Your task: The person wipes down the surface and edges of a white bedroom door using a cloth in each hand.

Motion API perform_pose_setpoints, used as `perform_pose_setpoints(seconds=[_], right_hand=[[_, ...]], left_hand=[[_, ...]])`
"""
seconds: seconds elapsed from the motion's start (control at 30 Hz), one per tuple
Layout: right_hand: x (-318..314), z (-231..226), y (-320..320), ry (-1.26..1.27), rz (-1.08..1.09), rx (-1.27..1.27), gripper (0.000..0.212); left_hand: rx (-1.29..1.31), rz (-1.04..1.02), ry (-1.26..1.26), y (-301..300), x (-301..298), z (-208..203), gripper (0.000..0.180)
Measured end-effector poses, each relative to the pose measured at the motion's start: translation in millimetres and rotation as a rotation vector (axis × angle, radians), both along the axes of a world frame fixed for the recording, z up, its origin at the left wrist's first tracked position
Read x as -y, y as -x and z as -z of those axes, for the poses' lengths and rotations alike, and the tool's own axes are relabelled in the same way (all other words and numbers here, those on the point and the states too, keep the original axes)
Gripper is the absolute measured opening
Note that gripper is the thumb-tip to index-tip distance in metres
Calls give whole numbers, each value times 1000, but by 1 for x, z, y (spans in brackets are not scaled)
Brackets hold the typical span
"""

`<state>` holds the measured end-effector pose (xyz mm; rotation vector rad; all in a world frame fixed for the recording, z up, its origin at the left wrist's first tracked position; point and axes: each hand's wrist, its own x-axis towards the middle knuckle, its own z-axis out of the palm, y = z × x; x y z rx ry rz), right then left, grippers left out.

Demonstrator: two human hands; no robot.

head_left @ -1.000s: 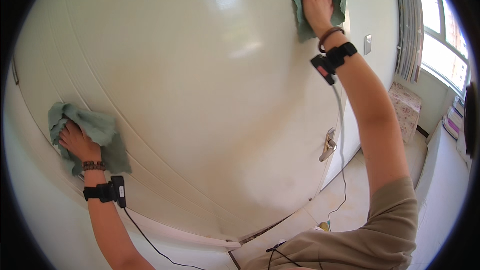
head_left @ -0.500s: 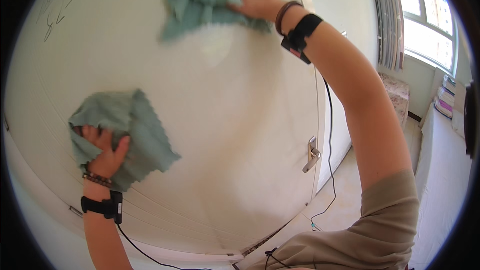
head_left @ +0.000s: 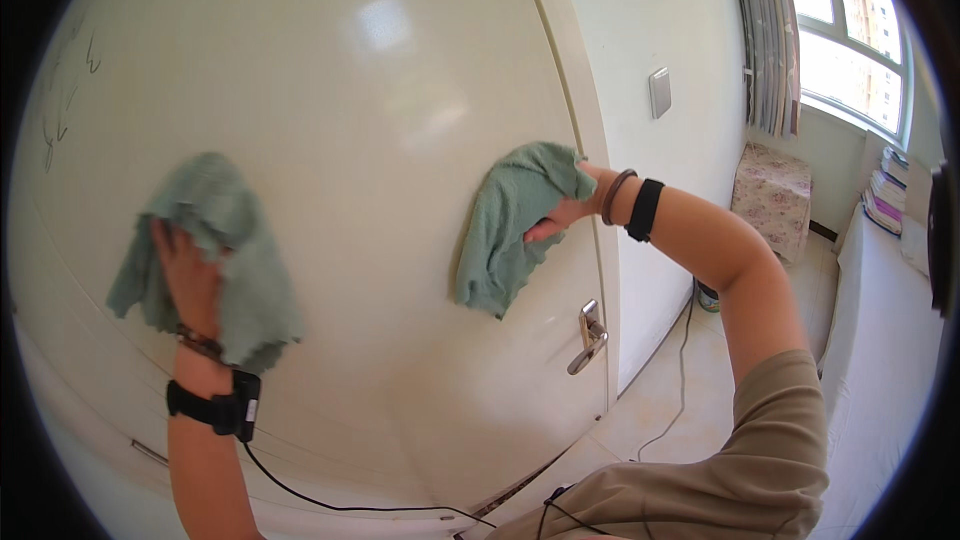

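A white door (head_left: 370, 200) fills most of the view, with dark pen strokes (head_left: 62, 110) at its upper left. Against its left part my left hand (head_left: 190, 280) holds a green cloth (head_left: 252, 285), the fingers spread over it and partly under a fold. Toward the door's right edge, my right hand (head_left: 568, 215) grips a second green cloth (head_left: 497, 230). Folds of that cloth hide some of the right fingers; the thumb side shows. Below the right cloth is the metal door handle (head_left: 588, 338). Both cloths lie on the door's surface.
A black cable (head_left: 340, 508) runs from the left wrist band to my body. Right of the door frame, a light switch (head_left: 660, 92) sits on the wall. Beyond stand a flower-patterned box-like piece (head_left: 772, 195), a white-covered bed (head_left: 880, 340), curtains (head_left: 768, 40) and a window (head_left: 850, 60).
My right hand has come down with its cloth from the top of the door to above the handle. The left hand and its cloth have shifted slightly, and the whole view has turned.
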<state>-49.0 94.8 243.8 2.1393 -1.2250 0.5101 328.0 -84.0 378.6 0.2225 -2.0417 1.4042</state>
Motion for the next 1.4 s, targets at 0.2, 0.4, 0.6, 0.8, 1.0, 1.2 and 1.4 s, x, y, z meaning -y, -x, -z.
perform_pose_setpoints(seconds=[0.2, 0.4, 0.6, 0.8, 1.0, 1.2, 1.4], right_hand=[[10, -144, -16, 537, 394, 491, 42], [34, -82, -107, 669, 168, -35, 42], [38, -6, -79, -342, 103, -444, 30], [24, -93, -52, 711, 384, 124, 45], [53, -41, -102, 515, 334, -228, 50], [70, -22, -63, 417, 288, -2, 47], [54, -63, -145, 578, 357, 158, 48]], left_hand=[[42, 142, -187, 26, -38, -12, 36], [-555, -77, -108, 90, -78, 34, 43], [-28, 212, -442, -3, -16, 210, 32], [-624, -62, -145, -101, 17, 123, 35], [-1018, -192, 227, -167, 69, 19, 37], [-951, -406, -39, -295, 107, -109, 43], [-900, -262, 136, -310, 90, -26, 49]])
